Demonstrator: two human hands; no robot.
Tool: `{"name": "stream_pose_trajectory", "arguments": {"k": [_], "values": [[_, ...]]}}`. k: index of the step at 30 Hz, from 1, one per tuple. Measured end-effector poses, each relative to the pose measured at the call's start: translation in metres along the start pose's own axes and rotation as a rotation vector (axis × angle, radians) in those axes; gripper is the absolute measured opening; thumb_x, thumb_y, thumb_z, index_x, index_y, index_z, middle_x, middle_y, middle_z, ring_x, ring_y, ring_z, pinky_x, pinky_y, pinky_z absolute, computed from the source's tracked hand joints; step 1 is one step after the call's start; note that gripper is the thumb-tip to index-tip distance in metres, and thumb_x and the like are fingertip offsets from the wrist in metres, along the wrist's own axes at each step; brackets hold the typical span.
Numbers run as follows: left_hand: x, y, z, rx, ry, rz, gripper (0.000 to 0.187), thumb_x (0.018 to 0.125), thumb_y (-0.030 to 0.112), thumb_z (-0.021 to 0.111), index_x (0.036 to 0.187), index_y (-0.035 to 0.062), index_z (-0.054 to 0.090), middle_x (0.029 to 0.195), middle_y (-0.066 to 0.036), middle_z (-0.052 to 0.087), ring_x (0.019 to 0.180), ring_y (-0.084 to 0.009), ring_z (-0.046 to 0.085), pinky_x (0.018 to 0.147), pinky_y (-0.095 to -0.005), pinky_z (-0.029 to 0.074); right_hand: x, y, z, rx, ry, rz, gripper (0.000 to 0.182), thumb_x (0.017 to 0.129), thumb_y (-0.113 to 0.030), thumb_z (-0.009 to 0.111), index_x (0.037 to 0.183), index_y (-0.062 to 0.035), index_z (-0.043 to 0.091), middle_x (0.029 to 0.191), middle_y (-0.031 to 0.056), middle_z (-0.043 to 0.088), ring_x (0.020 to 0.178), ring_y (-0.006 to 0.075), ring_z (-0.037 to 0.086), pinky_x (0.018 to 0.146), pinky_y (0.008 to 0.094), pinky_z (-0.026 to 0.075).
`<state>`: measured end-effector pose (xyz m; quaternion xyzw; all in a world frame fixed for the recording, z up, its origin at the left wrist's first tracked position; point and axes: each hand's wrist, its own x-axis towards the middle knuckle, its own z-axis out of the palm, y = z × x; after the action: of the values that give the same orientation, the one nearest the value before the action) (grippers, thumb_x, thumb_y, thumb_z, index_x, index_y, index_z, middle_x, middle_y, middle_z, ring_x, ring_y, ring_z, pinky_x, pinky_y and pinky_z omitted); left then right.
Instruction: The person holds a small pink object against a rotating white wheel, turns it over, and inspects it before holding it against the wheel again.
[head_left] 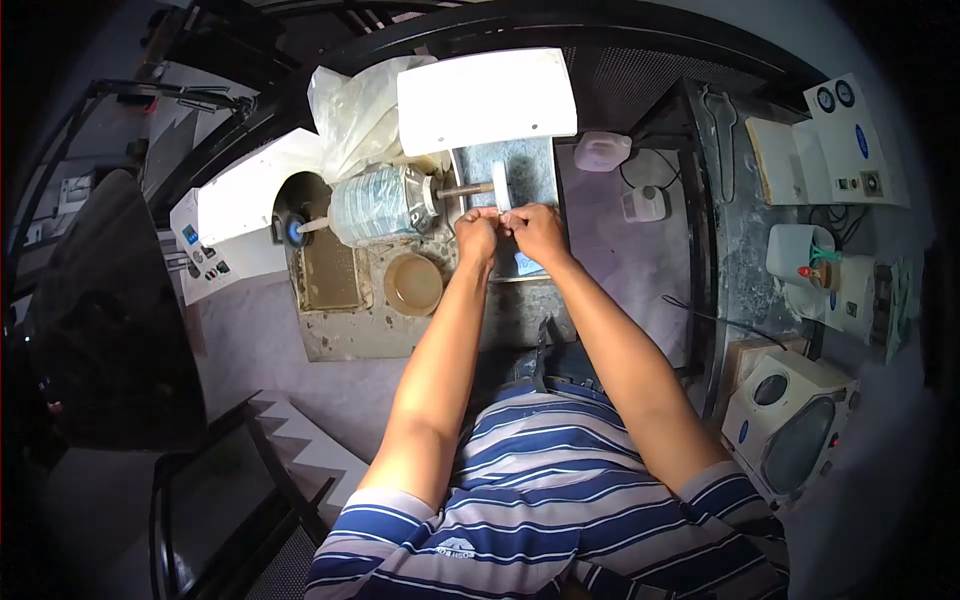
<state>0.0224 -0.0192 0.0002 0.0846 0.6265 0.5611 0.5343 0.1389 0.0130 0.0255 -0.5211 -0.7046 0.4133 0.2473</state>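
Both hands meet at the lower edge of a white wheel on a shaft. My left hand has its fingers closed, and my right hand is closed just beside it. Whatever sits between the fingertips is too small to make out. Behind the wheel is a grey-blue tray under a white hood. Left of the hands, a large clear plastic bottle surrounds the shaft, which runs toward the white machine.
A round bowl and a rectangular tray stand left of my forearms. A plastic bag lies behind the bottle. At right are a pink container, a clear container and a white boxy device.
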Motion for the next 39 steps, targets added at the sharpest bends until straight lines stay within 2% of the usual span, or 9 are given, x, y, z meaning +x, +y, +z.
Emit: {"name": "stream_pose_trajectory", "arguments": {"k": [6,12,18,20,22,24,31,34,39], "values": [[-0.002,0.015,-0.002,0.067,-0.044,0.018,0.008,0.085,-0.005,0.050,0.081,-0.0056,0.057,0.070,-0.011,0.061,0.054,-0.0172,0.057,0.048,-0.0277,0.049,-0.007,-0.015,-0.001,0.103,0.036,0.082,0.017,0.081,-0.022,0.065,0.081,-0.0068,0.072,0.074,0.0121,0.066,0.069,0.0255,0.065,0.064,0.0348,0.047],[-0.005,0.014,-0.005,0.060,-0.073,0.005,0.011,0.087,-0.005,0.048,0.083,-0.0070,0.058,0.074,-0.014,0.062,0.057,-0.0205,0.058,0.052,-0.0308,0.051,-0.012,-0.018,-0.004,0.115,0.043,0.120,0.016,0.082,-0.023,0.066,0.088,-0.0098,0.073,0.075,0.0110,0.069,0.068,0.0203,0.066,0.065,0.0308,0.048],[-0.006,0.022,-0.006,0.061,-0.080,-0.024,0.011,0.087,-0.005,0.048,0.083,-0.0072,0.058,0.075,-0.014,0.062,0.058,-0.0194,0.058,0.053,-0.0299,0.051,-0.012,-0.028,-0.008,0.070,-0.042,0.236,0.019,0.082,-0.021,0.067,0.090,-0.0050,0.072,0.077,0.0127,0.069,0.069,0.0180,0.066,0.065,0.0287,0.048],[-0.019,0.028,-0.012,0.027,-0.198,0.060,0.010,0.087,-0.005,0.049,0.084,-0.0073,0.058,0.076,-0.012,0.063,0.058,-0.0172,0.058,0.056,-0.0276,0.050,-0.018,-0.018,-0.003,0.222,0.012,0.068,0.017,0.083,-0.017,0.065,0.093,-0.0043,0.071,0.079,0.0121,0.069,0.070,0.0180,0.066,0.065,0.0273,0.048],[-0.036,0.039,-0.018,0.049,-0.246,0.112,0.008,0.089,-0.003,0.051,0.087,-0.0070,0.059,0.077,-0.011,0.063,0.060,-0.0149,0.058,0.059,-0.0253,0.049,-0.028,-0.037,-0.017,0.143,0.033,-0.030,0.017,0.083,-0.017,0.065,0.089,-0.0023,0.071,0.081,0.0135,0.068,0.070,0.0229,0.064,0.064,0.0311,0.048],[-0.055,0.050,-0.024,0.063,-0.334,0.305,0.008,0.090,-0.001,0.053,0.090,-0.0062,0.059,0.079,-0.010,0.064,0.063,-0.0140,0.058,0.061,-0.0243,0.048,-0.041,-0.060,-0.029,0.156,0.055,-0.127,0.018,0.082,-0.016,0.065,0.092,-0.0004,0.069,0.084,0.0130,0.068,0.075,0.0252,0.064,0.067,0.0316,0.048],[-0.119,0.099,-0.027,-0.019,-0.454,0.411,0.009,0.090,-0.001,0.054,0.095,-0.0077,0.058,0.085,-0.013,0.065,0.071,-0.0151,0.061,0.068,-0.0260,0.051,-0.066,-0.114,-0.069,0.094,0.133,-0.459,0.016,0.077,-0.001,0.067,0.093,0.0013,0.068,0.085,0.0117,0.068,0.072,0.0215,0.062,0.063,0.0301,0.048],[-0.143,0.120,-0.026,-0.029,-0.475,0.448,0.009,0.090,-0.001,0.055,0.096,-0.0078,0.059,0.085,-0.013,0.065,0.073,-0.0151,0.062,0.070,-0.0261,0.051,-0.072,-0.147,-0.090,0.080,0.113,-0.521,0.015,0.077,-0.003,0.067,0.091,0.0026,0.067,0.082,0.0118,0.066,0.074,0.0256,0.061,0.066,0.0315,0.048],[-0.169,0.153,-0.026,-0.039,-0.510,0.581,0.011,0.089,0.000,0.057,0.096,-0.0071,0.061,0.087,-0.013,0.065,0.076,-0.0144,0.062,0.071,-0.0263,0.052,-0.078,-0.189,-0.111,0.125,0.116,-0.587,0.016,0.074,0.002,0.068,0.089,0.0045,0.067,0.081,0.0132,0.066,0.069,0.0219,0.061,0.064,0.0293,0.047]]}}
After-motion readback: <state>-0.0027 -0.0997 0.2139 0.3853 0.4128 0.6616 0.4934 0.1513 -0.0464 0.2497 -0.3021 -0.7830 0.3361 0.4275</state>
